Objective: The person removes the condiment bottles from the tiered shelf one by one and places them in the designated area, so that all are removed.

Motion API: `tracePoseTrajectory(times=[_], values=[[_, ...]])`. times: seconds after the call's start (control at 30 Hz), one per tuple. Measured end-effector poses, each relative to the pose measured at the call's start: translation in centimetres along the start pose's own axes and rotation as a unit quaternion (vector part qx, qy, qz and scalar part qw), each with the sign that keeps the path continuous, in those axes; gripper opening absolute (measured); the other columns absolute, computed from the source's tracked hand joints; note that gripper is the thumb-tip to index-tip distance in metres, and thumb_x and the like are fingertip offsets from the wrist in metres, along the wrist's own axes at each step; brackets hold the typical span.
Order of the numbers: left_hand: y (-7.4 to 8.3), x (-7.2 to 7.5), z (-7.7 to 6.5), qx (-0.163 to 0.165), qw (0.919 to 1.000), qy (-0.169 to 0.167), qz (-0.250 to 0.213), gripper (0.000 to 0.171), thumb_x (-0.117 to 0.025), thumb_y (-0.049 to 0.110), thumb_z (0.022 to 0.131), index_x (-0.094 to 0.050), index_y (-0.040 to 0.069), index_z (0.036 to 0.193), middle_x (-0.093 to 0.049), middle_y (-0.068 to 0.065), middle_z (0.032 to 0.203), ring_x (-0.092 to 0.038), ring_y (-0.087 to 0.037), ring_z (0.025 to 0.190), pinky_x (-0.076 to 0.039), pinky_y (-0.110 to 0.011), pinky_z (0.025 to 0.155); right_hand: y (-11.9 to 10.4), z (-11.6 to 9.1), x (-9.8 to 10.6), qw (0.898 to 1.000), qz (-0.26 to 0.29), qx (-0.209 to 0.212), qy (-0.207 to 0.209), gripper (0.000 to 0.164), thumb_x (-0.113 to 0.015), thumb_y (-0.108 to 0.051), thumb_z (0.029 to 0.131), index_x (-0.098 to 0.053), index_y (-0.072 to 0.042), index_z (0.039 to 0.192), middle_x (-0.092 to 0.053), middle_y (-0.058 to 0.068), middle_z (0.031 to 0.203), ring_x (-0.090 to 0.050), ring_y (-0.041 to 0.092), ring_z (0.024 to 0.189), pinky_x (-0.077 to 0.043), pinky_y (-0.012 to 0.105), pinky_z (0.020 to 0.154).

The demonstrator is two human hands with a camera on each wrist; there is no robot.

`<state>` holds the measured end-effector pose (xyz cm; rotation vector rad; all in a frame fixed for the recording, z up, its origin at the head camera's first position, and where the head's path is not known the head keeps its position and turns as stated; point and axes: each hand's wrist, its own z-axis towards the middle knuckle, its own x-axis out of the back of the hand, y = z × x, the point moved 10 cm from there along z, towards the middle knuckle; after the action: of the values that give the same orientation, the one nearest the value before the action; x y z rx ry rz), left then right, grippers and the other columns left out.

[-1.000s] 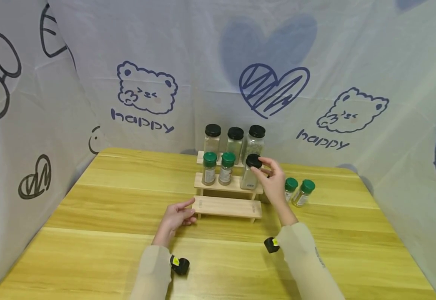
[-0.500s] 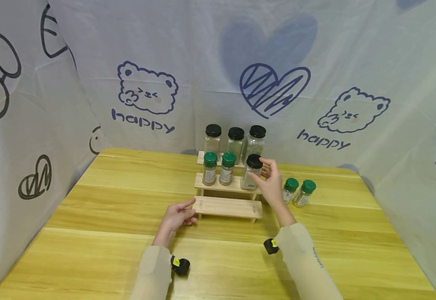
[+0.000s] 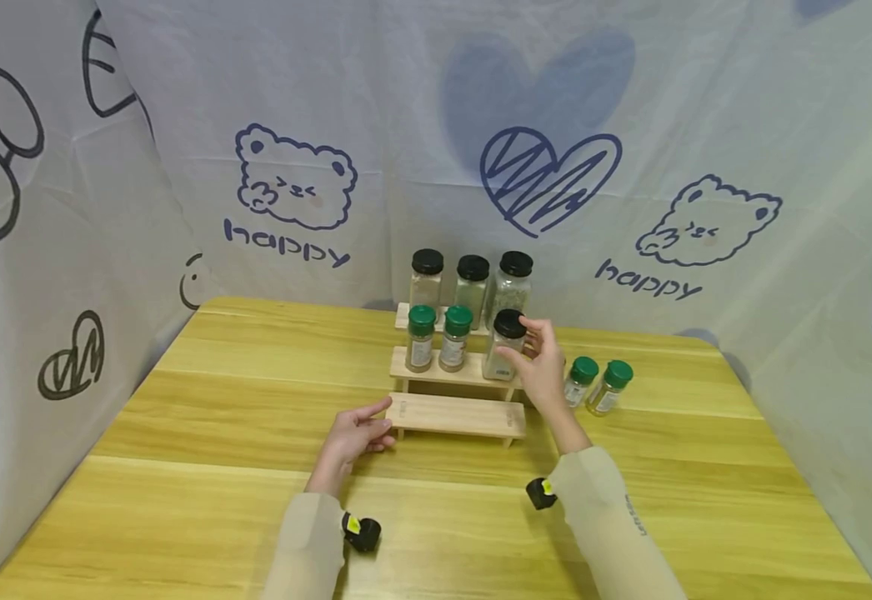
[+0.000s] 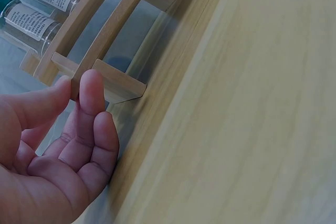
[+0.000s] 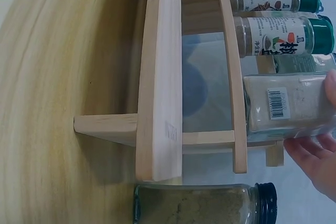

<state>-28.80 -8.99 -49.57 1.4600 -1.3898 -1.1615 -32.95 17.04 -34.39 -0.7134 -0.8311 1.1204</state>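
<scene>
while your right hand (image 3: 544, 371) has its fingers (image 5: 304, 153) wrapped round a black-lidded jar (image 3: 498, 365) of pale stuff at the right end of the middle shelf (image 3: 473, 369), your left hand (image 3: 353, 433) pinches the left end of the bottom shelf (image 3: 454, 415) between thumb and fingers. the jar you've got wears a white sticker with a barcode (image 5: 279, 103), digits too tiny to read. just left of it on the same shelf you have two green-capped bottles (image 3: 420, 354). their white labels (image 5: 275, 35) carry big dark characters, a colourful picture and small print, all too blurry for me to make out. behind them, three black-lidded jars (image 3: 470, 292) stand on the top shelf (image 3: 403, 317). two more green-topped bottles (image 3: 604, 393) are on the desk (image 3: 451, 517), right of your wrist, and your right wrist view shows a dark-lidded jar (image 5: 194, 203) beside the rack. your bottom shelf has faint marks near both ends, unreadable. the curtain (image 3: 406, 100) behind says "happy" twice, under doodled bears (image 3: 297, 187).
</scene>
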Motion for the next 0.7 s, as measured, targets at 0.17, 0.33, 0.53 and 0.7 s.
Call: tracePoseTrajectory(times=[0.17,0.33,0.53,0.7], values=[[0.0,0.0,0.1,0.001,1.0,0.0,0.002,0.039,-0.055,-0.003,0.085,-0.051,0.002,0.124,-0.064,-0.017,0.076,-0.061,-0.014,0.056,-0.049,-0.023,0.056,-0.2,0.0,0.2,1.0,-0.001,0.013,0.012,0.045,-0.072,0.002,0.07,-0.048,0.007,0.108,-0.051,0.02,0.116,-0.053,0.03,0.097,-0.045,0.021,0.076],[-0.1,0.0,0.0,0.002,1.0,0.0,0.0,0.039,-0.055,-0.003,0.085,-0.051,0.002,0.124,-0.064,-0.017,0.076,-0.061,-0.014,0.056,-0.049,-0.024,0.056,-0.4,-0.1,0.3,1.0,0.004,0.019,0.02,0.044,-0.072,0.003,0.07,-0.048,0.008,0.107,-0.052,0.022,0.114,-0.054,0.031,0.096,-0.046,0.022,0.075],[-0.1,-0.1,0.1,0.004,1.0,-0.002,-0.002,0.039,-0.055,-0.003,0.085,-0.052,0.003,0.124,-0.064,-0.016,0.076,-0.061,-0.014,0.056,-0.049,-0.024,0.056,-2.2,-0.4,0.7,0.999,0.007,0.027,0.034,0.042,-0.069,0.012,0.069,-0.047,0.013,0.105,-0.052,0.027,0.111,-0.054,0.036,0.095,-0.046,0.022,0.072],[-0.1,0.0,0.1,0.002,1.0,0.0,-0.003,0.039,-0.056,-0.003,0.085,-0.052,0.002,0.124,-0.064,-0.015,0.074,-0.06,-0.014,0.056,-0.049,-0.023,0.055,-4.0,-0.6,1.2,0.999,0.007,0.03,0.038,0.042,-0.067,0.014,0.069,-0.045,0.015,0.106,-0.051,0.029,0.111,-0.054,0.033,0.094,-0.045,0.019,0.07]])
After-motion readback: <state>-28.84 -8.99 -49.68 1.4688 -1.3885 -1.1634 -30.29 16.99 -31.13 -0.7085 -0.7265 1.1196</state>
